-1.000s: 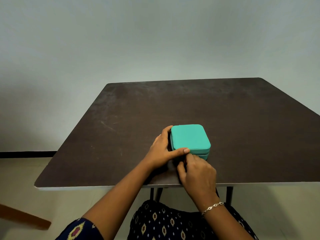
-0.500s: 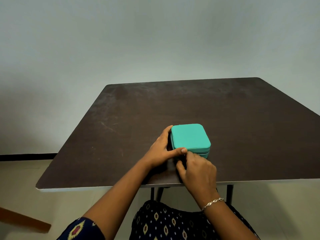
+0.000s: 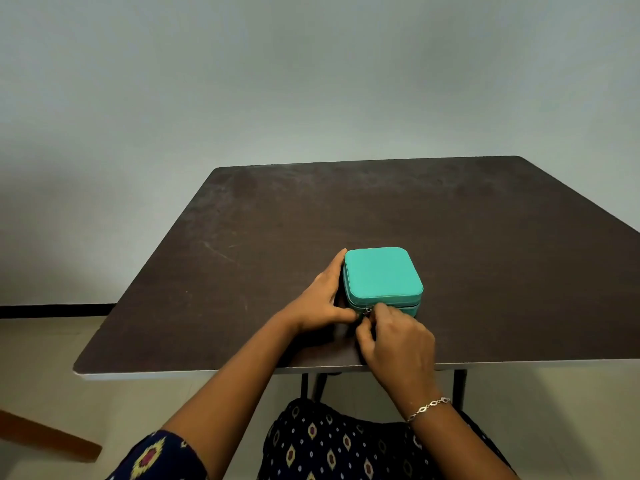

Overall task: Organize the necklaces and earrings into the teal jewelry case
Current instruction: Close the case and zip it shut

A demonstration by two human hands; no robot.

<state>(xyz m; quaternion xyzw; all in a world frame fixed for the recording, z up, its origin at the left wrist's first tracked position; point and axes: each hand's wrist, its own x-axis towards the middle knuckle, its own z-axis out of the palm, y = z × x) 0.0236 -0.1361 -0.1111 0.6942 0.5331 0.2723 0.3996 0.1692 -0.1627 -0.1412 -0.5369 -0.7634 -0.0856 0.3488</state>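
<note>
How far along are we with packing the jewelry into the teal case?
Done: nothing confirmable; the teal jewelry case lies closed on the table, and no necklaces or earrings are in view. In hand: the left hand holds the case's left side while the right hand pinches the zipper pull at its front corner. Left: unclear, since the contents are hidden.

Dim, soft, even light. The wall (image 3: 311,81) darkens toward its upper corners and left side. The table (image 3: 485,237) shows a faint dull sheen near its far edge, and a soft shadow lies by the case (image 3: 382,275). Wide-angle distortion splays the table's edges, and detail is slightly soft throughout.
</note>
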